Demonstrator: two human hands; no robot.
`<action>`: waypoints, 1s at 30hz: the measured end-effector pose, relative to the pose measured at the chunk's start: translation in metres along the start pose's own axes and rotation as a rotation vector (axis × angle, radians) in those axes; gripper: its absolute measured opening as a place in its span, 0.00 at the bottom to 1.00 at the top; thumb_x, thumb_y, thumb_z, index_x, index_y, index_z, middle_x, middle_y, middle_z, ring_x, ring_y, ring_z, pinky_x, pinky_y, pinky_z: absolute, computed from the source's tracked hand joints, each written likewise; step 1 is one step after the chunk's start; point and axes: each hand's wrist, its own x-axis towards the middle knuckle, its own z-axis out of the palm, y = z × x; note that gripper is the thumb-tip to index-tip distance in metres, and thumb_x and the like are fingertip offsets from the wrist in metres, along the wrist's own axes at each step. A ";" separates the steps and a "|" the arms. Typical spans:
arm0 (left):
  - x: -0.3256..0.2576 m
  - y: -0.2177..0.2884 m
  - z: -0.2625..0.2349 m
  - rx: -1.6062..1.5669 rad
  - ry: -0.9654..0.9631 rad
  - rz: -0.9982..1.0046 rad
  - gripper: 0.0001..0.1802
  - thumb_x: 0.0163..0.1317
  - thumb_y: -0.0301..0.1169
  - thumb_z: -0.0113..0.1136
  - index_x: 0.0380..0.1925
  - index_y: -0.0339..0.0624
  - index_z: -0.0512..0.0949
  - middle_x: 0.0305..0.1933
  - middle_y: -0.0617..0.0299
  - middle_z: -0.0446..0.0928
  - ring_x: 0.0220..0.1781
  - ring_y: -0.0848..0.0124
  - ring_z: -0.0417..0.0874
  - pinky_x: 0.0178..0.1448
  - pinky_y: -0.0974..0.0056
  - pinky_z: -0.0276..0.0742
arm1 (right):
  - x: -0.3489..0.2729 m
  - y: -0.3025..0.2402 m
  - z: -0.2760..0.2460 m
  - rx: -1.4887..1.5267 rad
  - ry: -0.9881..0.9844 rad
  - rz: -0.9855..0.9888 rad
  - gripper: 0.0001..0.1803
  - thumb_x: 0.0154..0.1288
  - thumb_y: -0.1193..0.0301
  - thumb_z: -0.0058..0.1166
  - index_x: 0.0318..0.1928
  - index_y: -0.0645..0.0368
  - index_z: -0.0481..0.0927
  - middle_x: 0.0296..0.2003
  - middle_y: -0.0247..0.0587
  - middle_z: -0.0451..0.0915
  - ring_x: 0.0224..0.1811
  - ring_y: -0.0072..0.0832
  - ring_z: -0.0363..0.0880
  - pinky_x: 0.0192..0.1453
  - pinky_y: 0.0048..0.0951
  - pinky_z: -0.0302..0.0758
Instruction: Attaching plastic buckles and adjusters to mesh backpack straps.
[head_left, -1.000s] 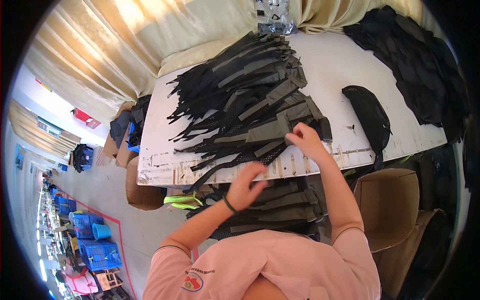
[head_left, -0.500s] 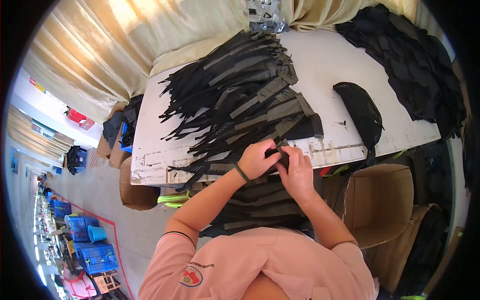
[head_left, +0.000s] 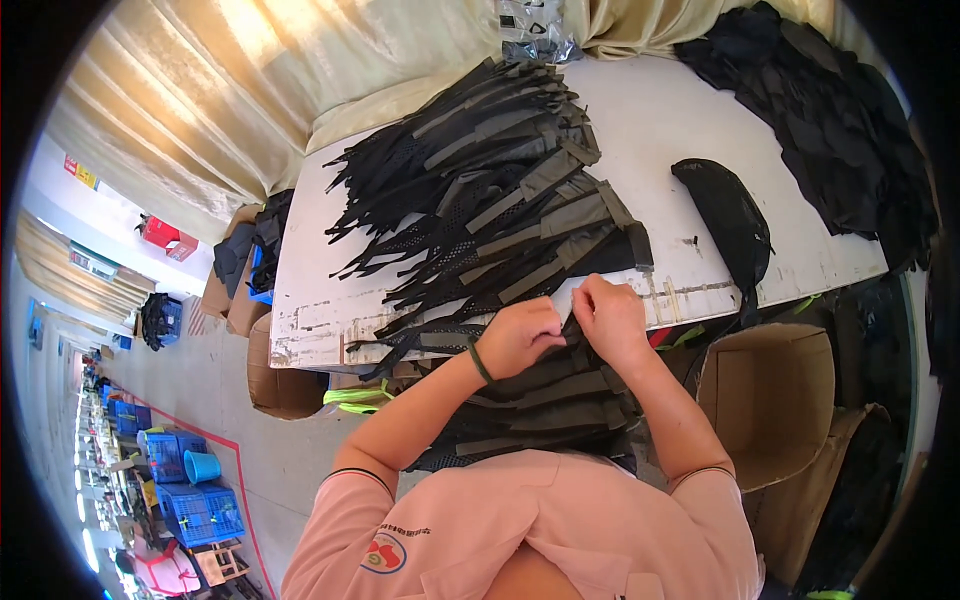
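Since a second ago, the left grip (head_left: 520, 338) has been closing in beside the right grip (head_left: 612, 318), which has been drawing back from the strips. Beyond both, a white worktop (head_left: 640, 130) is carrying a broad pile of dark strips (head_left: 520, 185), lying just ahead and leftward. One black cloth heap (head_left: 840, 150) is spreading well off to the right. Nearer, right of the right grip, an open cardboard box (head_left: 770, 375) is standing. A half-moon black pouch (head_left: 725, 215) is resting between that grip and the heap. Both grips are pinching a dark strip (head_left: 571, 328) between them, mostly hidden by fingers.
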 end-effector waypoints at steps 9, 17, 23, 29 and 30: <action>-0.007 0.010 0.002 0.015 -0.089 -0.267 0.11 0.54 0.28 0.66 0.28 0.38 0.71 0.28 0.56 0.73 0.31 0.61 0.75 0.35 0.62 0.71 | -0.022 0.012 0.030 0.734 -0.142 0.509 0.13 0.65 0.67 0.52 0.28 0.64 0.75 0.22 0.39 0.75 0.26 0.22 0.71 0.31 0.28 0.68; -0.001 0.003 -0.024 -0.357 0.000 -0.319 0.08 0.60 0.21 0.58 0.40 0.35 0.79 0.35 0.62 0.76 0.39 0.75 0.76 0.46 0.70 0.71 | -0.031 0.017 0.012 1.524 -0.532 0.583 0.16 0.66 0.72 0.53 0.53 0.62 0.75 0.42 0.33 0.79 0.42 0.20 0.76 0.51 0.26 0.73; -0.002 -0.007 -0.026 -0.319 0.043 -0.317 0.08 0.61 0.19 0.53 0.40 0.34 0.78 0.38 0.63 0.77 0.42 0.76 0.76 0.48 0.71 0.71 | -0.036 -0.017 0.005 1.947 -0.468 0.651 0.16 0.63 0.73 0.56 0.50 0.62 0.73 0.41 0.41 0.79 0.43 0.29 0.79 0.53 0.32 0.75; -0.005 -0.001 -0.028 -0.565 -0.001 -0.430 0.11 0.62 0.23 0.57 0.45 0.34 0.75 0.41 0.63 0.78 0.44 0.78 0.75 0.51 0.71 0.71 | -0.044 -0.003 0.015 1.644 -0.316 0.720 0.07 0.65 0.76 0.52 0.42 0.58 0.72 0.29 0.34 0.77 0.29 0.21 0.76 0.35 0.24 0.73; -0.004 0.002 -0.028 -0.663 -0.033 -0.444 0.14 0.62 0.24 0.59 0.47 0.34 0.74 0.42 0.63 0.78 0.45 0.78 0.75 0.51 0.70 0.72 | -0.046 0.003 0.018 1.643 -0.314 0.724 0.07 0.65 0.76 0.52 0.42 0.58 0.72 0.29 0.34 0.77 0.29 0.21 0.76 0.35 0.24 0.73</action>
